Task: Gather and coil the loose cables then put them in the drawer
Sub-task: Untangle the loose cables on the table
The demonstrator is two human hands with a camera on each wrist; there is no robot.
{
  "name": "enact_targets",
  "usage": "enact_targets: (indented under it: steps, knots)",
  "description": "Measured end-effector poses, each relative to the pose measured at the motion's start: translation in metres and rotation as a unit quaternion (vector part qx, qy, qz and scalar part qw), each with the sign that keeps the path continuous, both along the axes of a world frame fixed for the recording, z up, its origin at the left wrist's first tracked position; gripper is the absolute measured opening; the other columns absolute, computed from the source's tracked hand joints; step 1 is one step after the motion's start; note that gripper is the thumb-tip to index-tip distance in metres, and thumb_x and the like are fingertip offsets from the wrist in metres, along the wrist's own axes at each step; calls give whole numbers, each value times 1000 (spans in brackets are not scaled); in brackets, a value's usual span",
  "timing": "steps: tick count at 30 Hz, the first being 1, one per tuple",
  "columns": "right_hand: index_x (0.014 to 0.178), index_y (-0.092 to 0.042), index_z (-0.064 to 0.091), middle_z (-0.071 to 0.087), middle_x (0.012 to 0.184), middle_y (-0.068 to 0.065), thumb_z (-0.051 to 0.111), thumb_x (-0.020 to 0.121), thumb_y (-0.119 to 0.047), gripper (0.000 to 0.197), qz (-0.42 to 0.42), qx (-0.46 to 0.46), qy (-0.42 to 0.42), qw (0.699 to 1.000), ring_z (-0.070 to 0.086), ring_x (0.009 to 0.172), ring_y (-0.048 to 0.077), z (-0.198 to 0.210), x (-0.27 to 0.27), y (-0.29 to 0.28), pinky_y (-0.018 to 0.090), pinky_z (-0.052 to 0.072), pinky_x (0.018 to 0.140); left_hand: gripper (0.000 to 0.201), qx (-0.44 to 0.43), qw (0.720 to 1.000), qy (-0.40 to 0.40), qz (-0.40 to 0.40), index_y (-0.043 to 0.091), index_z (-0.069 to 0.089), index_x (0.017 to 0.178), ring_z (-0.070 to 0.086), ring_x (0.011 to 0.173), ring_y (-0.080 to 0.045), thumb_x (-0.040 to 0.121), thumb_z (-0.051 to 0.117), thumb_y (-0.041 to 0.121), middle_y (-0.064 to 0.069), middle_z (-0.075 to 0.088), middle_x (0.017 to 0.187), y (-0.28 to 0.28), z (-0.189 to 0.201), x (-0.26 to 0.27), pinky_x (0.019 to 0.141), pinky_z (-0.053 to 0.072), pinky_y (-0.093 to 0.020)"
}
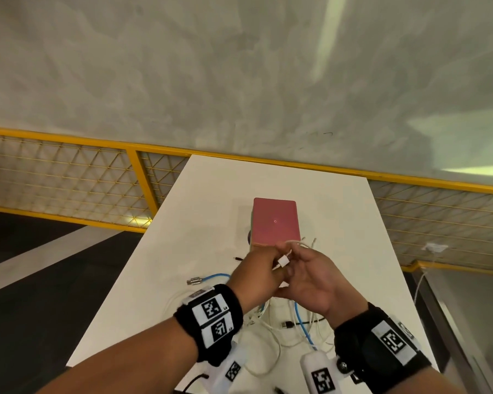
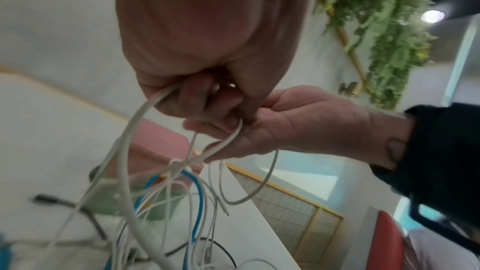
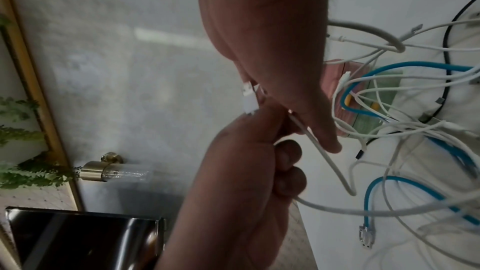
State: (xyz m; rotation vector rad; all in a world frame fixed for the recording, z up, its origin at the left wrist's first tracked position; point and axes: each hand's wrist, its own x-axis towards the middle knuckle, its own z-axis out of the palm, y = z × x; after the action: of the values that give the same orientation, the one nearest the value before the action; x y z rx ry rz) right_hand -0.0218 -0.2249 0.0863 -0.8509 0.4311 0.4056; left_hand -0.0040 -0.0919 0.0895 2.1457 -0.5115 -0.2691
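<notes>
Both hands meet above the white table (image 1: 199, 200), just in front of the pink drawer box (image 1: 275, 221). My left hand (image 1: 279, 273) grips a white cable (image 2: 145, 114) in its curled fingers, and the cable's white plug (image 1: 283, 262) sticks up beside the thumb. My right hand (image 1: 295, 258) pinches the same cable close to the plug (image 3: 248, 98), and a loop of it (image 2: 228, 139) runs across the right fingers. The cable trails down into a tangle of white and blue cables (image 1: 302, 322) on the table under the hands. The box's drawer fronts are hidden behind my hands.
A blue cable with a metal plug (image 1: 195, 280) lies left of the hands, and a black cable (image 3: 446, 52) curves through the pile. The table's left edge (image 1: 120, 280) drops to a dark floor. A yellow mesh railing (image 1: 69, 172) runs behind. A red chair (image 2: 387, 241) stands right.
</notes>
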Motion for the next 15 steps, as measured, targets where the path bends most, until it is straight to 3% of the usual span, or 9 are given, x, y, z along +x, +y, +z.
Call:
enact_targets:
  steps: [2, 3, 5, 7, 11, 13, 15]
  knots:
    - [102, -14, 59, 75, 95, 7, 42, 101, -25, 20, -6, -11, 20, 1000, 70, 73, 27, 2, 5, -3, 59, 48, 87, 9, 5, 998, 18, -62, 22, 66, 100, 51, 63, 6, 91, 65, 20, 18, 54, 73, 13, -4, -2, 57, 33, -7]
    - [93, -14, 60, 77, 89, 7, 42, 101, -24, 22, -27, 0, 36, 999, 74, 77, 27, 4, 8, -6, 56, 49, 85, 5, 19, 994, 30, -106, 22, 64, 87, 49, 58, 3, 89, 67, 23, 13, 53, 69, 21, -8, -4, 57, 35, -12]
    - [81, -17, 59, 76, 76, 5, 43, 100, -23, 25, -72, 6, 68, 995, 76, 78, 23, 10, 18, -19, 48, 48, 83, 24, 90, 977, 43, -189, 20, 54, 73, 46, 61, -8, 86, 70, 32, 1, 51, 70, 38, -19, -13, 59, 37, -29]
    - [79, -19, 58, 73, 70, 3, 42, 100, -22, 27, -113, -6, 84, 990, 75, 68, 19, 14, 26, -32, 43, 47, 80, 26, 158, 955, 74, -241, 19, 54, 72, 46, 64, -11, 85, 70, 35, -1, 52, 71, 55, -27, -24, 59, 35, -30]
    - [81, -17, 59, 72, 71, 1, 41, 100, -22, 27, -121, -23, 108, 986, 75, 65, 19, 7, 30, -37, 39, 48, 76, 26, 146, 940, 188, -243, 20, 57, 66, 48, 57, 1, 84, 74, 29, 16, 55, 60, 88, -26, -33, 60, 38, -19]
    - [82, -16, 59, 73, 70, 3, 42, 101, -22, 27, -108, -37, 112, 987, 76, 67, 20, 1, 29, -30, 40, 48, 76, 21, 154, 932, 208, -254, 14, 64, 76, 50, 58, 3, 83, 75, 30, 19, 56, 59, 98, -20, -31, 64, 40, -22]
    - [83, -16, 59, 74, 72, 5, 42, 101, -24, 26, -103, -45, 93, 989, 76, 68, 22, -2, 29, -21, 42, 49, 78, 26, 178, 935, 174, -252, 10, 67, 82, 51, 61, 0, 82, 75, 35, 14, 58, 62, 97, -15, -27, 65, 43, -29]
